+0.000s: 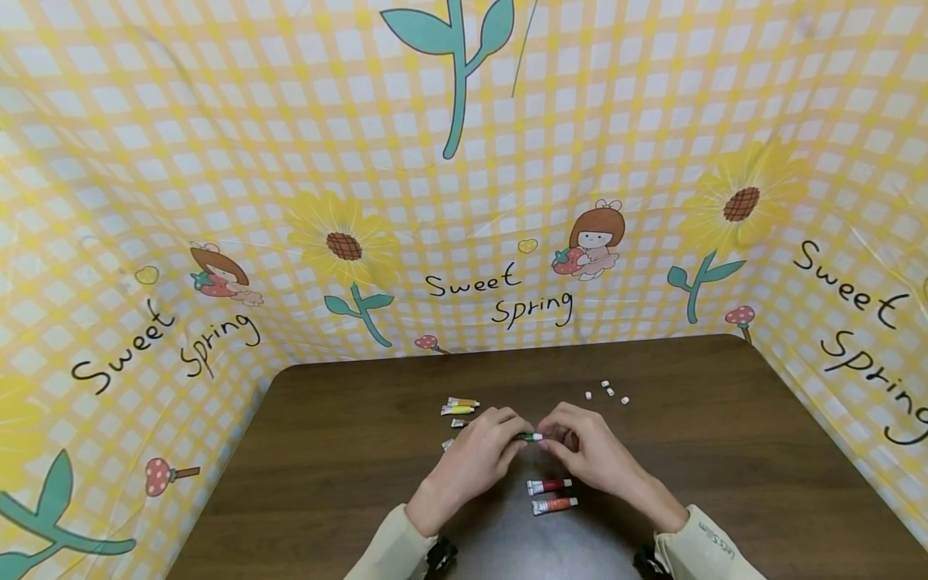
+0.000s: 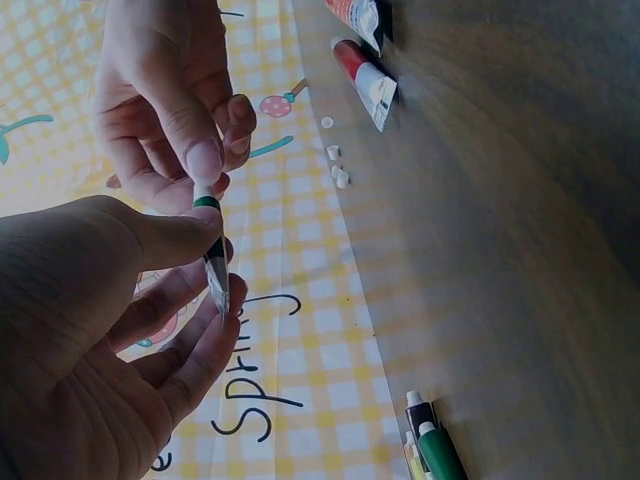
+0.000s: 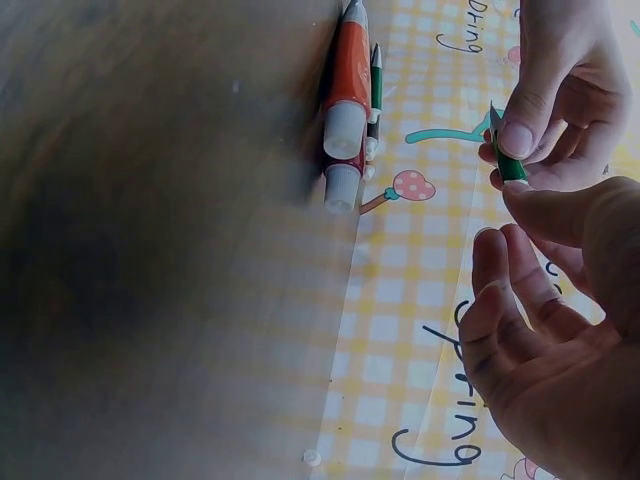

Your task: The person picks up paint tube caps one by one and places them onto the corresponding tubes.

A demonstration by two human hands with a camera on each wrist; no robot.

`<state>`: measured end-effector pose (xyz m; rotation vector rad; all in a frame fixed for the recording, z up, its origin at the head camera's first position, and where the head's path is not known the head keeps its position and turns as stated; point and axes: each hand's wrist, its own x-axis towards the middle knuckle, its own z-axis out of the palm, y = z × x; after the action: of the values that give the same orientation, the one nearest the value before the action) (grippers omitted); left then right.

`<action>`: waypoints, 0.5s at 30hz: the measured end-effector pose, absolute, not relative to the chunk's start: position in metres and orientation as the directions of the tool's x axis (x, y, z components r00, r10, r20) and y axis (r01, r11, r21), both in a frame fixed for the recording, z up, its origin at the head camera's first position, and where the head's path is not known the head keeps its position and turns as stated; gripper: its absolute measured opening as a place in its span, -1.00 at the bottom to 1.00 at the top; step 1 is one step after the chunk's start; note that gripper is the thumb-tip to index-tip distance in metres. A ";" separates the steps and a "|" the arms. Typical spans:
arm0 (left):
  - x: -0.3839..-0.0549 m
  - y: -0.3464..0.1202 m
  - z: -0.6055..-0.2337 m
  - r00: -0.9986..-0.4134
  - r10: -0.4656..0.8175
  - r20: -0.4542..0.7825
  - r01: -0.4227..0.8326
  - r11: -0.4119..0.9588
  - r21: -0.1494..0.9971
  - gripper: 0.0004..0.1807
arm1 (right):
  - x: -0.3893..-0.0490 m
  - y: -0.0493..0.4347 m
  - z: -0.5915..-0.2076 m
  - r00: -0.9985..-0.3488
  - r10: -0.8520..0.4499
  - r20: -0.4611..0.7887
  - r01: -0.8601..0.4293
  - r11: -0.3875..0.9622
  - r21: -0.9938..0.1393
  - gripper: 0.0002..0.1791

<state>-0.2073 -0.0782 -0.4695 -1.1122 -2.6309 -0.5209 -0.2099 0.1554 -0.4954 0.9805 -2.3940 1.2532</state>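
Note:
A small paint tube (image 1: 526, 437) with a green band is held sideways between the two hands, above the table. My left hand (image 1: 474, 451) pinches its body between thumb and fingers. The thumb and forefinger of my right hand (image 1: 598, 451) pinch its white cap (image 1: 538, 437). In the left wrist view the tube (image 2: 215, 262) shows its flat silvery crimped end pointing down. The right wrist view shows the green part of the tube (image 3: 511, 165) beside the right thumb. The remaining fingers of the right hand (image 3: 570, 370) are loosely bent.
Near me lie a dark red tube (image 1: 551, 486) and an orange-red tube (image 1: 555, 506). Left of the hands are an orange tube (image 1: 464, 402), a yellow tube (image 1: 457, 411) and a dark tube (image 1: 460, 423). Several small white pieces (image 1: 611, 392) lie at the back right. A checked cloth (image 1: 464, 209) surrounds the table.

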 end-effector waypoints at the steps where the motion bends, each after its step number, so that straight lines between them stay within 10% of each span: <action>1: -0.207 -0.078 -0.469 -0.683 0.641 0.349 0.726 0.647 0.231 -0.82 | -0.210 0.155 -0.495 -0.737 -0.442 0.512 -0.673 0.399 -0.623 -0.81; 15: -0.207 -0.078 -0.469 -0.676 0.644 0.357 0.731 0.647 0.218 -0.83 | -0.211 0.156 -0.496 -0.740 -0.452 0.498 -0.668 0.407 -0.623 -0.87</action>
<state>-0.2069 -0.0776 -0.4693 -1.1150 -2.6199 -0.5083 -0.2107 0.1561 -0.4964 0.9833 -2.4139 1.2441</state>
